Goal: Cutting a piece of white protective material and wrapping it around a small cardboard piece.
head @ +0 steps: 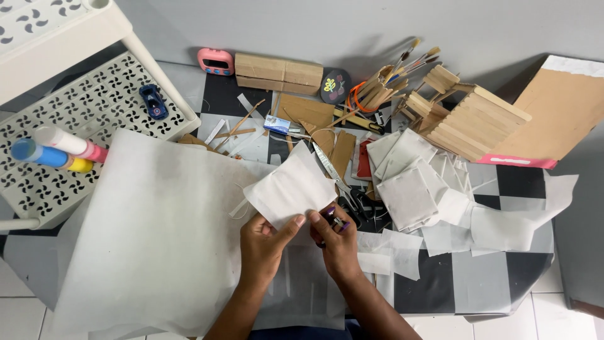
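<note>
My left hand pinches the lower edge of a small white square of thin paper, thumb on top. My right hand touches the same square's lower right corner and also grips a small purple-handled tool between its fingers. The square is held just above a large white paper sheet that covers the near left of the mat. Scissors lie just beyond my right hand.
A pile of cut white paper squares lies right of the hands. Behind it stand a craft-stick house, cardboard pieces, brushes, a cardboard box and a pink timer. A white perforated rack with glue tubes is left.
</note>
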